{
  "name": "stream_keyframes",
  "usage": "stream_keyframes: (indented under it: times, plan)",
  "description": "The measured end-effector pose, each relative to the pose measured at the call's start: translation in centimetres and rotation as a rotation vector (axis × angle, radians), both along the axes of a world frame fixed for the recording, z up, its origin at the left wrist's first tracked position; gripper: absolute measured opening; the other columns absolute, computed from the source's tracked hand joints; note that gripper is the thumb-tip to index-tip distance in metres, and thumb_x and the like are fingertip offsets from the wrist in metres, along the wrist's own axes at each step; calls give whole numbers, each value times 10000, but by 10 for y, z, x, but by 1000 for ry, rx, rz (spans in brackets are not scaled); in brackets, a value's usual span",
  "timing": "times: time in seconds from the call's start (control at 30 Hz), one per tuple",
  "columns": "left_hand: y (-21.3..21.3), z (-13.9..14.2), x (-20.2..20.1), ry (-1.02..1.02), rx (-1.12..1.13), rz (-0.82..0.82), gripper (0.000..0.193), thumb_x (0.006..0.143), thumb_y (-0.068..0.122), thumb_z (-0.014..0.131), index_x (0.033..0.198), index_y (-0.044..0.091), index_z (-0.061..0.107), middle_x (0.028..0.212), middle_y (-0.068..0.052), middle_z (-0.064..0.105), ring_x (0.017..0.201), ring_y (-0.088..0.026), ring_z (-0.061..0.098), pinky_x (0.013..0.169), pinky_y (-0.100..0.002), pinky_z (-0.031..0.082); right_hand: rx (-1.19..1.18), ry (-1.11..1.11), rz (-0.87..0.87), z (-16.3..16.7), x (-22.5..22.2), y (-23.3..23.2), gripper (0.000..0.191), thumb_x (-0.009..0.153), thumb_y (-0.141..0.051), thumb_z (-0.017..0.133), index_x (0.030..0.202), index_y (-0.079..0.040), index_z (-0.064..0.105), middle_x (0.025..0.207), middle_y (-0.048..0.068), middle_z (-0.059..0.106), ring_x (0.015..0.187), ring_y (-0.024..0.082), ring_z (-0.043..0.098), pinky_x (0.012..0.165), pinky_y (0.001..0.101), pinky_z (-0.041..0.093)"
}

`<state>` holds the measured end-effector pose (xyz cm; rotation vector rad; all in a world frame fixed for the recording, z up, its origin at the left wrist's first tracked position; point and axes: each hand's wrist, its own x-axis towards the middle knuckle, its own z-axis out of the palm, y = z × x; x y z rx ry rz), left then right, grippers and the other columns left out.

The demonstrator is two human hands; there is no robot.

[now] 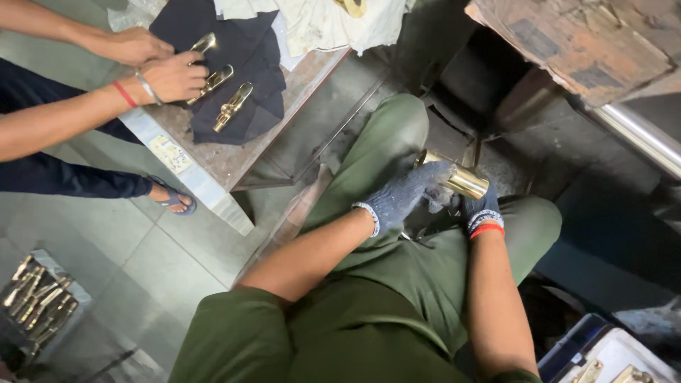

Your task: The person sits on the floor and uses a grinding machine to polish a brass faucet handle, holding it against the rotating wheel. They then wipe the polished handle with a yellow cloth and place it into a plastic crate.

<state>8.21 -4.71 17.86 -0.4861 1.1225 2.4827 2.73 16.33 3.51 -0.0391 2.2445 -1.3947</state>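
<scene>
I hold a shiny brass cylinder [464, 181] over my lap, in front of my green trousers. My left hand [401, 195], in a grey knitted glove, wraps over the cylinder's left part. Under its right end sits my right hand [481, 211], also gloved, with a red band at the wrist; its fingers are mostly hidden behind the brass piece. Both hands grip the same part.
At the upper left, another person's two bare hands [152, 64] touch brass handles [230, 106] on a dark cloth [259, 57] spread on a low bench [213, 159]. A tray of brass pieces [35, 298] lies on the floor at lower left. A steel bar [638, 135] runs at right.
</scene>
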Motion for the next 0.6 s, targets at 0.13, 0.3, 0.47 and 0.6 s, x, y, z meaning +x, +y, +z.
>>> stream_keyframes:
  times: [0.13, 0.3, 0.47, 0.6]
  plan:
    - [-10, -5, 7, 59, 88, 24, 276, 939, 233, 715, 1016, -29, 675, 739, -100, 662, 597, -151, 608, 528, -311, 491, -173, -167, -134, 8, -3, -7, 196, 1001, -49, 531, 1151, -23, 654, 843, 60, 702, 614, 155, 624, 503, 306, 466]
    - [-15, -16, -6, 22, 0, 9, 281, 912, 238, 729, 1007, -23, 686, 707, -81, 644, 551, -150, 587, 473, -309, 472, 194, -78, 116, 8, -6, -13, 256, 986, -44, 474, 1121, -70, 690, 916, 76, 737, 779, 210, 696, 641, 334, 528]
    - [-30, -18, -11, 7, -22, -1, 272, 891, 268, 736, 991, 26, 666, 740, -52, 667, 589, -137, 631, 491, -294, 495, 549, 703, 625, 2, -10, -19, 306, 980, -162, 466, 1215, -129, 658, 1226, 108, 690, 1200, 313, 631, 1017, 412, 496]
    - [-53, -10, -12, 27, 29, -2, 282, 919, 276, 744, 966, 5, 682, 744, -73, 675, 608, -133, 640, 534, -278, 520, 574, 442, 756, 1, -8, -20, 408, 963, -242, 488, 1331, -126, 621, 1394, 149, 598, 1332, 346, 523, 1095, 435, 412]
